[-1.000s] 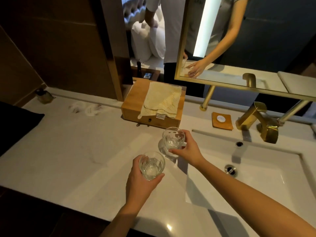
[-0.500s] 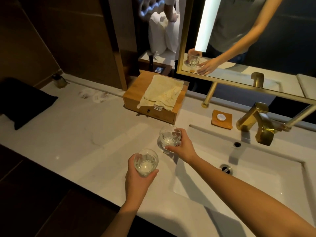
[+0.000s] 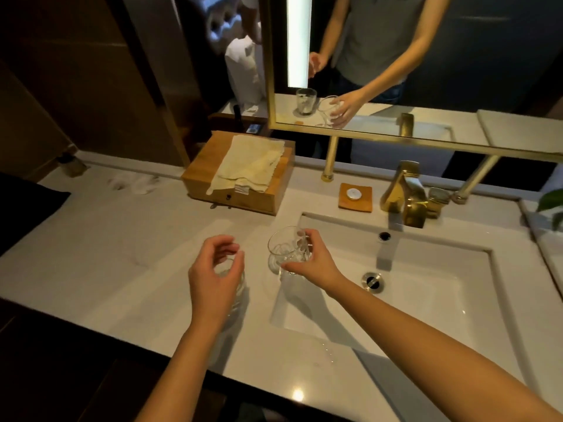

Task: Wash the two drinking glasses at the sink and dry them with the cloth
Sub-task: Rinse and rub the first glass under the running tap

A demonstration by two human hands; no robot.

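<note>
Gripping a tilted glass is the right hand.

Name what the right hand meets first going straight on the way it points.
The right hand, holding a glass, points left and away: probably the wooden box first, though depth is unclear.

Clear, cut-patterned glass; pale cream cloth on honey-brown wooden box; white, faintly grey-veined counter; plain white sink; brass-gold faucet and mirror frame; orange-brown coaster.
</note>
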